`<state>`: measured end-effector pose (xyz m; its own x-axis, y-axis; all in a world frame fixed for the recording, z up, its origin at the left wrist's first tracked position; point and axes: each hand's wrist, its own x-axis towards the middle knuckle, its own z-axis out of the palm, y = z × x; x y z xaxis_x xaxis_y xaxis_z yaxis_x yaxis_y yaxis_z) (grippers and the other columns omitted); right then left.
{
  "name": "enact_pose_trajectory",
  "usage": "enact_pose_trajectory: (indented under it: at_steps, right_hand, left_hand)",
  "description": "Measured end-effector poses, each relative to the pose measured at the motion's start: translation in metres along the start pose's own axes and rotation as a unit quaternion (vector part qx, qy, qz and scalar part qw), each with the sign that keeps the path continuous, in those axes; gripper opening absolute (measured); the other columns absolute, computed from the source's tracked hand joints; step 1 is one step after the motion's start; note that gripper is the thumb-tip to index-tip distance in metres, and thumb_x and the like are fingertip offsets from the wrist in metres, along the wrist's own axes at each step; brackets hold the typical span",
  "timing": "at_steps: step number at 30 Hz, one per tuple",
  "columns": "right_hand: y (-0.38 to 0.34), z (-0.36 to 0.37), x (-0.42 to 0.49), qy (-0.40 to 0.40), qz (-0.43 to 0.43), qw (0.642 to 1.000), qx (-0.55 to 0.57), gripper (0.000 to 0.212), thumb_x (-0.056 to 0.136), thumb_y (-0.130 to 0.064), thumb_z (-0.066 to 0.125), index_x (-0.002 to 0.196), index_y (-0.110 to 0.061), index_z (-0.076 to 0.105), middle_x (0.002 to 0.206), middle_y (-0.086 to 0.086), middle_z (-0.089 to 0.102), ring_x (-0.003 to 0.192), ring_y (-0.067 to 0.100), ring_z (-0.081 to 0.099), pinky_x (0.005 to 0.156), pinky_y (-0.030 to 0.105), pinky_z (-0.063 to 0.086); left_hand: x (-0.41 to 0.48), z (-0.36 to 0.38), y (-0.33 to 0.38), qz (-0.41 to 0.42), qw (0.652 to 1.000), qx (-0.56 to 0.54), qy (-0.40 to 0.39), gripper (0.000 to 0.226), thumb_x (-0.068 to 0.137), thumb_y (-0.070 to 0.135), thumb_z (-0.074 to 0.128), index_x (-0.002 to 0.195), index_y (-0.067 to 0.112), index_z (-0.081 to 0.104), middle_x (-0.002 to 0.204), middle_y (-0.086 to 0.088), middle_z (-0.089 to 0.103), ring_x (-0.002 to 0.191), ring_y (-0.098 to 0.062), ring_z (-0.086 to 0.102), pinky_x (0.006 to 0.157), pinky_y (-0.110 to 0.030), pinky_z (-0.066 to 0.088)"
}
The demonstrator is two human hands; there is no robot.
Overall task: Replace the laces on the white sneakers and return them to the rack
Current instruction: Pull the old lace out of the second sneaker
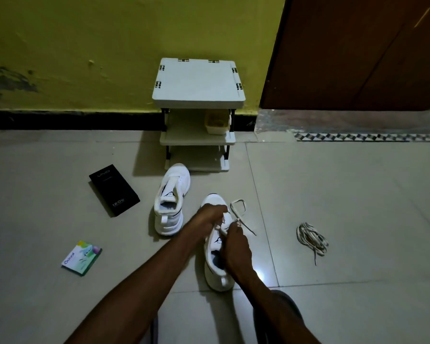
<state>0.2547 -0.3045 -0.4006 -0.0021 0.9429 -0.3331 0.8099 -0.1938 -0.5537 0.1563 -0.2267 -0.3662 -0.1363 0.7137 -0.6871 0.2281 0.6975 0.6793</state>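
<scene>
Head view, lower centre: grips white low-top sneaker [216, 274] with left hand [210, 214], pinches flat white lace [238, 220] with right hand [236, 248].

hidden under the grip
left hand [210, 214] and right hand [236, 247] cover the eyelets of the sneaker [216, 275] and the lace [237, 201] end; behind the grip, forearms [139, 294] cut off.

My bare forearms rise from the bottom edge, left from seven o'clock, right from five, meeting at centre. My left hand [210, 213], knuckles up, curls onto the white sneaker [217, 279]. My right hand [236, 247], at its four o'clock, pinches a lace [234, 212].
</scene>
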Motion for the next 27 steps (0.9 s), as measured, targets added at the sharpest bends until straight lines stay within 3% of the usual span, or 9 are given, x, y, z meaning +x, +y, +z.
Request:
enact_pose_trajectory:
  at_steps: [3, 6, 9, 13, 16, 20, 24, 26, 27]
  right_hand:
    - [-0.001, 0.003, -0.005, 0.007, -0.038, 0.996, -0.081, 0.073, 0.072, -0.033, 0.080, 0.126, -0.014, 0.036, 0.127, 0.007, 0.046, 0.110, 0.027, 0.051, 0.085, 0.037, 0.048]
    - [-0.003, 0.002, -0.005, 0.014, -0.032, 0.996, -0.083, 0.075, 0.068, -0.036, 0.083, 0.123, -0.017, 0.035, 0.126, 0.007, 0.047, 0.108, 0.026, 0.052, 0.083, 0.035, 0.049]
    - [-0.002, 0.002, -0.003, 0.010, -0.033, 0.995, -0.088, 0.078, 0.070, -0.039, 0.082, 0.128, -0.017, 0.034, 0.128, 0.007, 0.046, 0.110, 0.026, 0.052, 0.085, 0.034, 0.048]
    - [-0.003, 0.000, 0.000, 0.006, -0.025, 0.996, -0.081, 0.085, 0.072, -0.040, 0.082, 0.135, -0.014, 0.030, 0.133, 0.009, 0.044, 0.116, 0.028, 0.051, 0.091, 0.037, 0.048]
    - [-0.002, -0.001, 0.001, 0.008, -0.021, 0.996, -0.087, 0.087, 0.071, -0.042, 0.082, 0.135, -0.014, 0.030, 0.132, 0.010, 0.045, 0.114, 0.028, 0.052, 0.089, 0.037, 0.050]
    - [-0.005, 0.003, -0.002, 0.001, -0.029, 0.992, -0.124, 0.085, 0.074, -0.040, 0.080, 0.136, -0.015, 0.028, 0.133, 0.009, 0.042, 0.116, 0.028, 0.049, 0.088, 0.037, 0.049]
    - [-0.010, 0.007, -0.003, 0.003, -0.013, 0.991, -0.137, 0.083, 0.072, -0.037, 0.080, 0.133, -0.017, 0.027, 0.133, 0.010, 0.041, 0.115, 0.029, 0.048, 0.087, 0.040, 0.052]
    - [-0.009, 0.008, -0.003, 0.003, -0.010, 0.992, -0.124, 0.082, 0.072, -0.037, 0.080, 0.133, -0.016, 0.029, 0.133, 0.010, 0.042, 0.114, 0.029, 0.049, 0.087, 0.038, 0.051]
    - [-0.007, 0.007, -0.003, 0.003, -0.010, 0.993, -0.119, 0.082, 0.073, -0.038, 0.080, 0.134, -0.016, 0.029, 0.133, 0.010, 0.042, 0.114, 0.028, 0.049, 0.087, 0.037, 0.051]
  left_hand:
    - [-0.009, -0.003, 0.031, -0.019, 0.995, -0.083, -0.044, 0.028, 0.080, 0.020, 0.063, 0.062, 0.009, 0.045, 0.054, -0.009, 0.044, 0.040, -0.018, 0.037, 0.046, -0.021, 0.034]
    - [-0.020, -0.015, 0.051, -0.081, 0.980, -0.148, -0.106, 0.023, 0.088, 0.019, 0.057, 0.069, 0.009, 0.050, 0.044, 0.002, 0.044, 0.039, -0.010, 0.031, 0.042, -0.018, 0.026]
    - [-0.023, -0.027, 0.061, -0.116, 0.961, -0.187, -0.166, 0.012, 0.086, 0.014, 0.060, 0.082, 0.004, 0.053, 0.057, 0.003, 0.051, 0.035, -0.005, 0.017, 0.036, -0.017, 0.014]
    - [-0.035, -0.023, 0.059, 0.032, 0.991, 0.011, -0.131, 0.014, 0.084, 0.015, 0.069, 0.088, 0.002, 0.064, 0.063, -0.003, 0.054, 0.047, -0.010, 0.039, 0.047, -0.019, 0.035]
    - [-0.035, -0.023, 0.044, 0.137, 0.973, 0.162, -0.095, 0.023, 0.085, 0.020, 0.067, 0.098, 0.001, 0.068, 0.082, -0.013, 0.056, 0.062, -0.023, 0.055, 0.059, -0.026, 0.042]
    - [-0.034, -0.029, 0.039, 0.204, 0.846, 0.492, 0.020, 0.024, 0.086, 0.016, 0.059, 0.108, 0.008, 0.066, 0.109, -0.015, 0.066, 0.098, -0.031, 0.065, 0.068, -0.029, 0.043]
    - [-0.042, -0.030, 0.041, 0.225, 0.723, 0.649, 0.069, 0.030, 0.091, 0.013, 0.058, 0.119, 0.004, 0.061, 0.122, -0.011, 0.061, 0.111, -0.028, 0.061, 0.075, -0.032, 0.042]
    - [-0.042, -0.033, 0.040, 0.238, 0.705, 0.665, 0.062, 0.027, 0.091, 0.013, 0.058, 0.117, 0.005, 0.063, 0.122, -0.011, 0.062, 0.112, -0.027, 0.060, 0.080, -0.034, 0.045]
    - [-0.038, -0.036, 0.041, 0.233, 0.724, 0.649, 0.041, 0.026, 0.090, 0.017, 0.063, 0.113, 0.007, 0.066, 0.120, -0.010, 0.063, 0.113, -0.027, 0.057, 0.086, -0.037, 0.044]
